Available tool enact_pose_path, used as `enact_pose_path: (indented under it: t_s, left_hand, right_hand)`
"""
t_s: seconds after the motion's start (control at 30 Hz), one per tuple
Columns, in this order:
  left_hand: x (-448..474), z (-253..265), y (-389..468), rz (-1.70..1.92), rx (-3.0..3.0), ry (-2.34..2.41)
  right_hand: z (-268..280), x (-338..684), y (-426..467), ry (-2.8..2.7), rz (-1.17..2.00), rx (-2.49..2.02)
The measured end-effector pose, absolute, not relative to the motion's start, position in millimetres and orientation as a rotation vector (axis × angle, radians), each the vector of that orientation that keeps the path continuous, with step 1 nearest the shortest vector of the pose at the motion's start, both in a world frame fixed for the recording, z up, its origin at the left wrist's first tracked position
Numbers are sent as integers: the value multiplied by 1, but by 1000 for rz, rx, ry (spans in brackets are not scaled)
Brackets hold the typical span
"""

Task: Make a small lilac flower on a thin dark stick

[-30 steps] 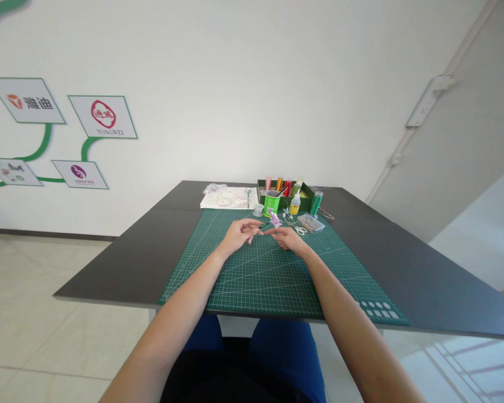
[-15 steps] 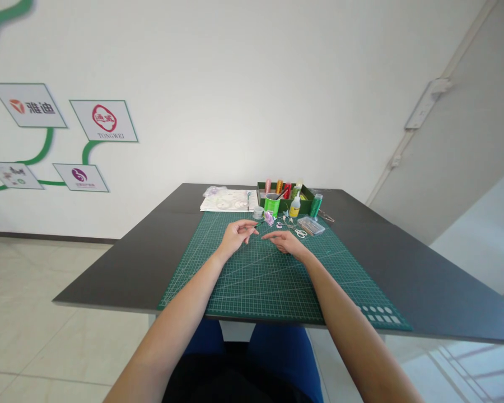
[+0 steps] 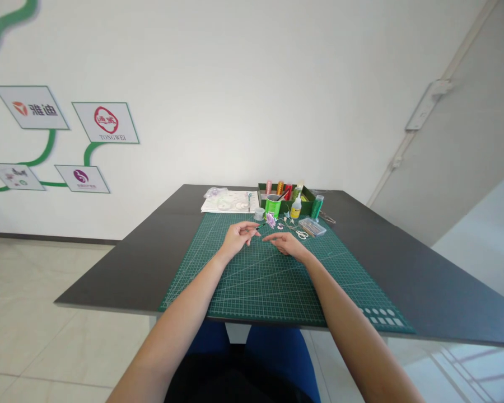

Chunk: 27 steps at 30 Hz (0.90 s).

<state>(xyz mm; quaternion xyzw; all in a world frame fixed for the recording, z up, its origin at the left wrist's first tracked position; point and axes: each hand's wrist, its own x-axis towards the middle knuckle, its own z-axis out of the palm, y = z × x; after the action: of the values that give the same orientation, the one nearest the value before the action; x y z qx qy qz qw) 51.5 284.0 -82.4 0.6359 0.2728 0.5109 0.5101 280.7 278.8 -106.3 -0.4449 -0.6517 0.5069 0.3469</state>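
My left hand [image 3: 238, 238] pinches the dark green stem of an artificial flower between thumb and fingers. The pale purple bloom [image 3: 271, 220] points away to the right, just in front of a green can. A short gap to the right, my right hand [image 3: 286, 244] hovers low over the green cutting mat [image 3: 260, 285]. Its index finger reaches left toward the stem and the other fingers curl under. Whatever lies between those fingertips is too small to make out. White-handled scissors [image 3: 302, 234] lie just beyond my right hand, near small purple petals and thin stems.
A green can [image 3: 273, 206], a glue bottle [image 3: 295, 208] and a green tube [image 3: 317, 207] stand behind the hands. A dark green box [image 3: 262, 188] holds several colored spools. A clear case [image 3: 312, 226] lies at right, a paper stack [image 3: 222, 202] at back left, a clear round container [image 3: 259, 214] beside the can.
The view has shifted slightly. Both hands keep nearly the same places and grips, and the flower stays in my left hand.
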Motion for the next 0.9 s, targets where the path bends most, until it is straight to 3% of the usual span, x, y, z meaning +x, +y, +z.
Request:
enact_pose_path:
  t_s: [0.9]
  left_hand:
    - [48, -84, 290, 1329, 1561, 776]
  right_hand:
    - [-103, 279, 276, -1817, 1272, -1134]
